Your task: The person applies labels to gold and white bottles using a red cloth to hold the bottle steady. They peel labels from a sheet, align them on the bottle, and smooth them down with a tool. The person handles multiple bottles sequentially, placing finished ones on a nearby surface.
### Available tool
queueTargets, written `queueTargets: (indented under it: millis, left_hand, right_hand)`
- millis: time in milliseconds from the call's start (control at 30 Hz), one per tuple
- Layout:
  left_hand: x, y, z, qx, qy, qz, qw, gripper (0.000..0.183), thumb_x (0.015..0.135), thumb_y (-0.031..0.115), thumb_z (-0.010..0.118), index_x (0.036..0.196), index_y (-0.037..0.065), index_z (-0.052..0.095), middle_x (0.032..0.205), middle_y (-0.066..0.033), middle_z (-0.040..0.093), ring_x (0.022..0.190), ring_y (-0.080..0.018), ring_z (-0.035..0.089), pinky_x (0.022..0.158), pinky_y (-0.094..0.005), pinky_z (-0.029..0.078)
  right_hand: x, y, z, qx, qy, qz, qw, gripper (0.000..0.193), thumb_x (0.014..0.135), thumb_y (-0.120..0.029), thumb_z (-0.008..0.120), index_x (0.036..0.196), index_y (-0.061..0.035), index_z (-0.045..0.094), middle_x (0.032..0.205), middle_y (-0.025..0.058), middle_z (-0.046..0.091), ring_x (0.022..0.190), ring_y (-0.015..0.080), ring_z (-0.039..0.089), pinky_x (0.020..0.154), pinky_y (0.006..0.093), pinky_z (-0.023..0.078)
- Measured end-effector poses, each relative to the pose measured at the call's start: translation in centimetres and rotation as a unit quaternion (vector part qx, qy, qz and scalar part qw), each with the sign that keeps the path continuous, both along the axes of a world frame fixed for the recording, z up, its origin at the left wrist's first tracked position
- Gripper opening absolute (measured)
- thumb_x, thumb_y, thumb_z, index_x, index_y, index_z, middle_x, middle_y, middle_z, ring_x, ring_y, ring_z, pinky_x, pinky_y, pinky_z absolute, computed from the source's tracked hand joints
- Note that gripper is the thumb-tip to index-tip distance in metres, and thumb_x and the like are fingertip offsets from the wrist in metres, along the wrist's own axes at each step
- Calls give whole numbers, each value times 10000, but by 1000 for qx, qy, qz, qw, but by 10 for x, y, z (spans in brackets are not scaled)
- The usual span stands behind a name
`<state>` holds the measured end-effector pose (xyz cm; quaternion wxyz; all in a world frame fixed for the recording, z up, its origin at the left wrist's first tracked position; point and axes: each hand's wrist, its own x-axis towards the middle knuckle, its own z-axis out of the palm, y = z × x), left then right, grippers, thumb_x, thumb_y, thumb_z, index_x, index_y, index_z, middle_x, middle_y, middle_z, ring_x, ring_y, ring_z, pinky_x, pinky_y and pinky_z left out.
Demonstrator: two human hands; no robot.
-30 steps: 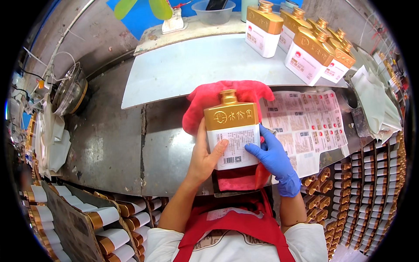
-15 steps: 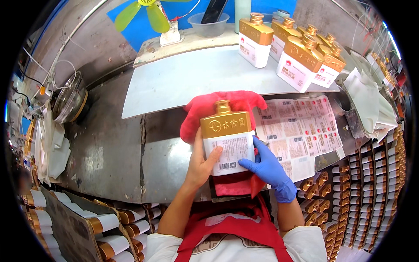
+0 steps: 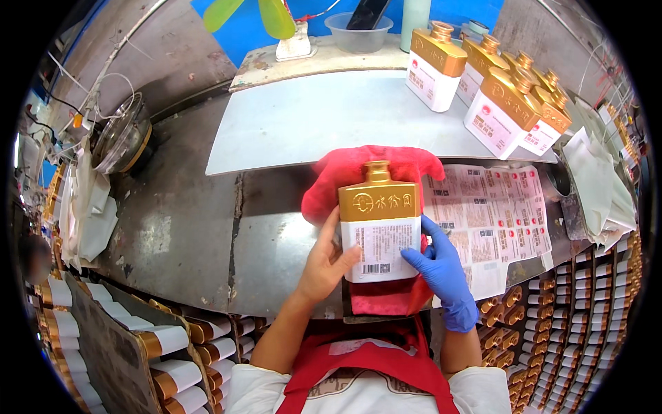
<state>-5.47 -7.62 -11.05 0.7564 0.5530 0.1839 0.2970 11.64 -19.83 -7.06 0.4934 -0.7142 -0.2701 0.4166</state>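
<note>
A flat gold-and-white bottle (image 3: 380, 224) is held upright in front of me, its labelled side facing me. My bare left hand (image 3: 325, 261) is closed on its left edge, the thumb lying on the white part. My right hand (image 3: 441, 265), in a blue glove, grips the other edge with its thumb near the label's lower corner. Behind and below the bottle lies a red cloth (image 3: 331, 183), partly hidden by it. Sheets of printed labels (image 3: 493, 221) spread over the bench just right of my gloved hand.
Several similar bottles (image 3: 502, 110) stand on a pale board (image 3: 310, 117) at the back right. A green fan (image 3: 293, 38) and a clear plastic bowl (image 3: 358, 34) are behind it. Racked bottles (image 3: 579, 303) fill the lower right, with more bottles (image 3: 169, 338) at lower left.
The view has shifted, so the bench and its things sit differently in the picture. Both hands keep hold of the bottle, which stays labelled side toward me.
</note>
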Motion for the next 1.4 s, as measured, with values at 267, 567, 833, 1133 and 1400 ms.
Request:
queueTargets:
  millis: [267,567,833,1133,1400]
  left_hand:
    - [3,-1,-2,24,19,8,999,806,850,-31,581,1469,-19,64,1377,-161,396,1219,-210,475,999,-335,393]
    - [0,2,-3,-1,16,-13,1000,819,859,20,594,1471,-22,53,1448,-161,298,1290,-241,392,1047,-361,335]
    - [1,2,-3,5,0,-7,1000,800,855,-8,577,1463,-39,59,1429,-169,317,1298,-237,379,1048,-365,336]
    - [1,3,-3,-2,-8,-12,1000,804,848,-23,589,1462,-32,69,1430,-160,311,1311,-234,360,1074,-387,312]
    - [3,4,-6,-3,-14,-12,1000,785,847,-24,590,1461,-13,102,1419,-151,325,1299,-226,374,1080,-385,310]
  right_hand:
    - [3,4,-3,41,18,4,999,725,777,-52,725,1387,42,343,1177,122,538,988,135,533,849,256,460]
    - [2,5,-11,18,-26,-11,999,660,807,-108,710,1363,44,388,885,1,545,653,26,411,592,185,402]
    - [4,5,-11,35,2,-30,999,624,814,-129,710,1362,-25,431,848,-35,540,595,15,379,528,177,360]
    - [67,-15,-55,184,329,-130,917,445,911,-367,557,1220,-47,561,870,18,622,525,62,438,488,202,392]
    - [34,-36,-15,193,95,-239,947,450,822,-56,576,1257,-11,471,1158,95,553,1026,226,563,875,334,481]
